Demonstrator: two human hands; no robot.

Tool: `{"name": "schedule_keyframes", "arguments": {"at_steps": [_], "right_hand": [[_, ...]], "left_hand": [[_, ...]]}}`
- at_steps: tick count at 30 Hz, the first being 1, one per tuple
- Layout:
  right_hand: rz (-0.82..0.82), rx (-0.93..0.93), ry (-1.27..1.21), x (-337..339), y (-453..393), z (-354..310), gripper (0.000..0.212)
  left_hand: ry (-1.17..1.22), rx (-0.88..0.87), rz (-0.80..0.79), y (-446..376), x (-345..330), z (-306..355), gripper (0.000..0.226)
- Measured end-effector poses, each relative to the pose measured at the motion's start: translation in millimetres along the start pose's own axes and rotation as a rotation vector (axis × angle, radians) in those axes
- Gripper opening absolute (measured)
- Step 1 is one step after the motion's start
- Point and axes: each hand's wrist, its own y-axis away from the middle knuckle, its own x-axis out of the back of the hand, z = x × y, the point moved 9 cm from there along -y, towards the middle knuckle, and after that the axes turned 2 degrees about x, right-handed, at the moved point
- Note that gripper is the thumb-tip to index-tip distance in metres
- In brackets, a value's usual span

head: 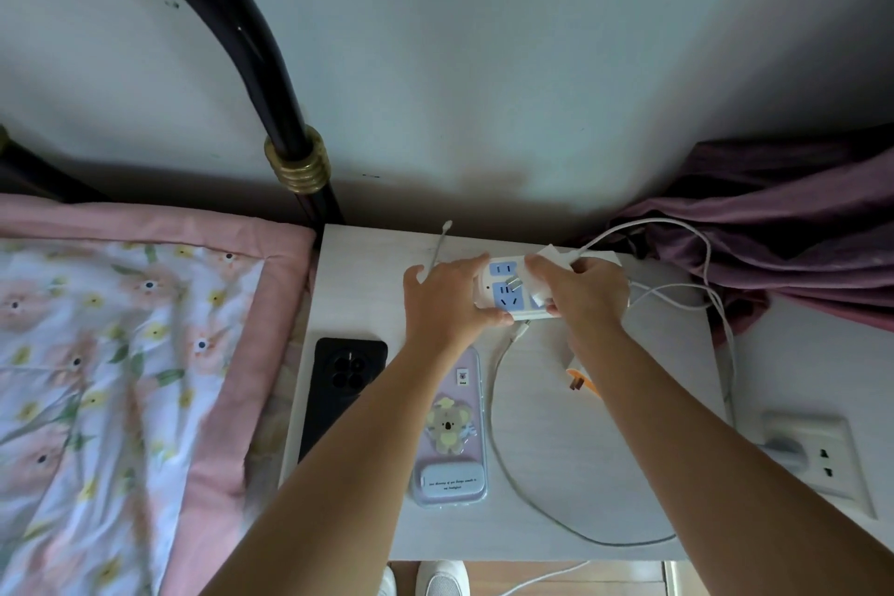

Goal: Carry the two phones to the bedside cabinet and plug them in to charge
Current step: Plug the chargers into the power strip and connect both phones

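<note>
Black phone (344, 394): face down, round camera cluster showing, lower left of centre on the white bedside cabinet (580, 474), near its left edge. Lilac-cased phone (452, 436): face down, koala sticker on its back, just right of the black one, lying parallel, partly under a forearm.

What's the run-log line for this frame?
phase: plugging charger | left hand: steadies power strip | right hand: holds white charger, prongs at socket | both phones on cabinet, uncabled
</note>
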Motion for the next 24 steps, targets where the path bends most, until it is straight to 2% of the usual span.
{"name": "schedule_keyframes", "arguments": {"at_steps": [14, 18, 24], "right_hand": [[0.152, 0.185, 0.144, -0.8, 17.2, -12.6, 0.045], [0.213, 0.182, 0.161, 1.6, 23.2, -9.6, 0.046], [0.131, 0.142, 0.152, 0.8, 16.8, -4.4, 0.047]], "left_hand": [[0.0, 0.05, -0.058, -1.5, -5.3, -5.2, 0.073], [0.001, 0.06, -0.064, -1.6, -5.5, -5.8, 0.073], [0.004, 0.059, -0.064, -1.8, -6.5, -6.2, 0.074]]}}
